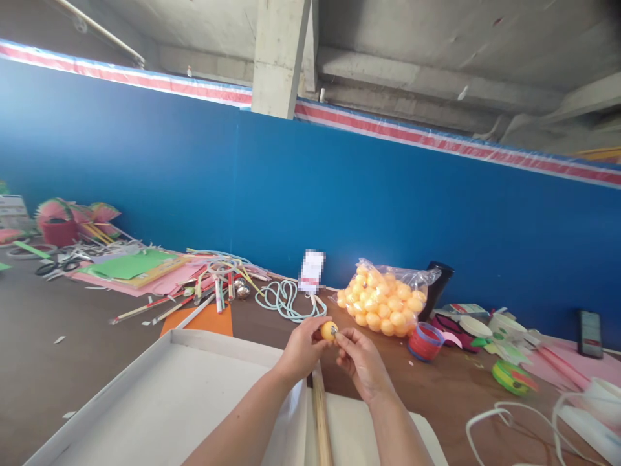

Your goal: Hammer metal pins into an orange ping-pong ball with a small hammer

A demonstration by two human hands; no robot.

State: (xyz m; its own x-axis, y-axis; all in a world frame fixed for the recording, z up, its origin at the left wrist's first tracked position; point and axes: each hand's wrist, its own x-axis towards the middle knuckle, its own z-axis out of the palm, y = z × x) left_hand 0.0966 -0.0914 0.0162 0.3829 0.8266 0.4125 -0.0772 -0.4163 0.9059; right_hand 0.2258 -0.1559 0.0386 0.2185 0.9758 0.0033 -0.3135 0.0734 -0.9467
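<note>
My left hand (305,349) is closed on an orange ping-pong ball (328,331), held between thumb and fingers above the table. From the other side my right hand (361,362) pinches a small silvery piece (334,331) against the ball's surface; it is too small to name. Behind the hands lies a clear plastic bag (383,301) full of similar orange balls. Below my forearms are a shallow white box or lid (218,388) and a light wooden stick (319,414).
Coiled pale-blue cord (286,301), shiny silver balls (241,288) and coloured paper sheets (130,263) lie left of centre, with scissors (61,264) farther left. To the right are a red-and-blue roll (425,341), green tape (509,377), white cord (504,411) and a phone (590,334).
</note>
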